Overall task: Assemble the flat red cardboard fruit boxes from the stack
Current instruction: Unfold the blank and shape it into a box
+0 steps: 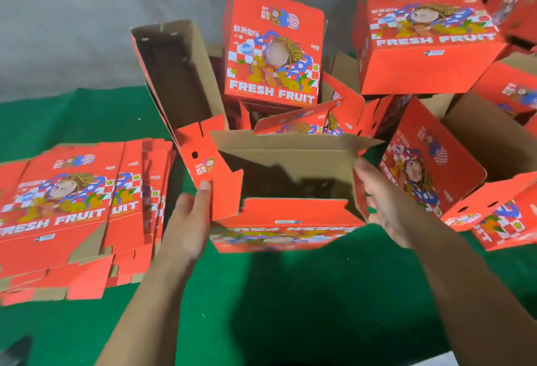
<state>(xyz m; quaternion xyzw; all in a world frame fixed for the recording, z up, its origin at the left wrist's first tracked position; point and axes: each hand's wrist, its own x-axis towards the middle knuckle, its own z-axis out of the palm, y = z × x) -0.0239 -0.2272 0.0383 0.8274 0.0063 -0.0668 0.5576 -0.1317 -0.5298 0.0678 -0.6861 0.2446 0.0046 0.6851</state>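
Both hands flat, fingers straight: left hand (189, 220), right hand (383, 200) pressing half-formed box (287, 220); box floor shadowed, unreadable.

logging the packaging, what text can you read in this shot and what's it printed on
"FRESH FRUIT": upright box at the back.
"FRESH FRUIT": tilted box at upper right.
"FRESH FRUIT", partly cut off: top sheet of the flat stack.
Chinese characters, small logos and white labels on the boxes: too small or blurred to read.
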